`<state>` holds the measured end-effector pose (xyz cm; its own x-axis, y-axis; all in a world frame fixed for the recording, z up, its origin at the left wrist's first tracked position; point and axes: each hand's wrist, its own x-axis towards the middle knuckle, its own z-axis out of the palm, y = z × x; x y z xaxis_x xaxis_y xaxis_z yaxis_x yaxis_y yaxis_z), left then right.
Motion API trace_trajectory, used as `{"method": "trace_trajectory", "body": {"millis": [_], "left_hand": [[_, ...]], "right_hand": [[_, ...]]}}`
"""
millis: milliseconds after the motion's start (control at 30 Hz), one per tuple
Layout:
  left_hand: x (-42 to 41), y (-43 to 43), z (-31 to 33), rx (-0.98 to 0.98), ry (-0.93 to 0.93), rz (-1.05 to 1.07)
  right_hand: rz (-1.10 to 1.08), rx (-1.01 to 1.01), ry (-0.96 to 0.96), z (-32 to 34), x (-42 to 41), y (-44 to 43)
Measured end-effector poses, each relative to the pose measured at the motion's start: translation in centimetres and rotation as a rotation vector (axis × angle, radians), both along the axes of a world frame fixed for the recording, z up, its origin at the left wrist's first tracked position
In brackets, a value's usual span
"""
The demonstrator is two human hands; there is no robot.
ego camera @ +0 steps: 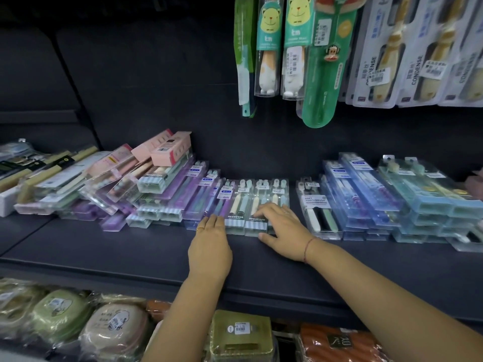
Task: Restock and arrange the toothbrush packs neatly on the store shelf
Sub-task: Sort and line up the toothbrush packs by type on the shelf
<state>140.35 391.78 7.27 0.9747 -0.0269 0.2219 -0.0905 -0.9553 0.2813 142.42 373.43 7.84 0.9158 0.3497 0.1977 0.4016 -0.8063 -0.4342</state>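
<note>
The packs (pixel 257 202) in hand are the pastel ones lying flat at the middle of the shelf (pixel 130 246), side by side, near ends toward the person. The right hand (pixel 285 228) lies open on them, fingers spread over the tops and thumb against a near end. The left hand (pixel 209 244) is open too, with straight fingers touching the near ends at the row's left, just beside the purple stack (pixel 183 194).

The step looks like squaring this row. Doing it well probably means pressing lightly and pushing with flat fingers, so the slick plastic cases slide together rather than riding over one another. The left hand can act as a stop against the purple stack while the right closes the gaps, until all near ends sit in one line parallel to the shelf edge.

The white pack (pixel 316 212) lies apart to the right, before the blue stacks (pixel 352 192), and needs leaving room. The pink boxes (pixel 167 147) lean on a loose heap at the left, and a hard shove that way might tip them.
</note>
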Motion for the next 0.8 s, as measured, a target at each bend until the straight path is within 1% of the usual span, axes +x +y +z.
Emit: {"method": "trace_trajectory", "body": {"millis": [133, 300, 367, 433, 533, 600, 667, 700, 800], "left_hand": [[-0.9, 0.7, 1.1, -0.060, -0.048, 0.059], [-1.5, 1.4, 0.5, -0.213, -0.049, 0.189], [-1.8, 1.6, 0.7, -0.335, -0.144, 0.241], [-2.3, 1.5, 1.4, -0.438, -0.284, 0.277], [-3.0, 0.8, 2.0, -0.491, -0.440, 0.267], [-3.1, 0.4, 1.7, -0.475, -0.498, 0.244], [-2.6, 0.5, 1.0, -0.438, -0.500, 0.241], [-2.3, 0.6, 0.7, -0.418, -0.473, 0.242], [-1.3, 0.8, 0.1, -0.406, -0.306, 0.223]], "right_hand": [[-0.006, 0.001, 0.022, 0.4, -0.5, -0.3], [-0.018, 0.045, -0.012, 0.3, -1.6, -0.2], [-0.032, 0.056, -0.050, 0.1, -2.0, 0.2], [-0.051, 0.138, -0.101, -0.1, -2.5, 0.8], [-0.070, 0.312, -0.162, 0.5, -3.2, 2.2], [-0.065, 0.346, -0.146, 1.1, -3.3, 3.3], [-0.048, 0.303, -0.089, 1.6, -3.1, 4.1], [-0.048, 0.257, -0.057, 1.7, -2.9, 4.4], [-0.100, 0.059, 0.034, 1.6, -2.1, 4.9]]}}
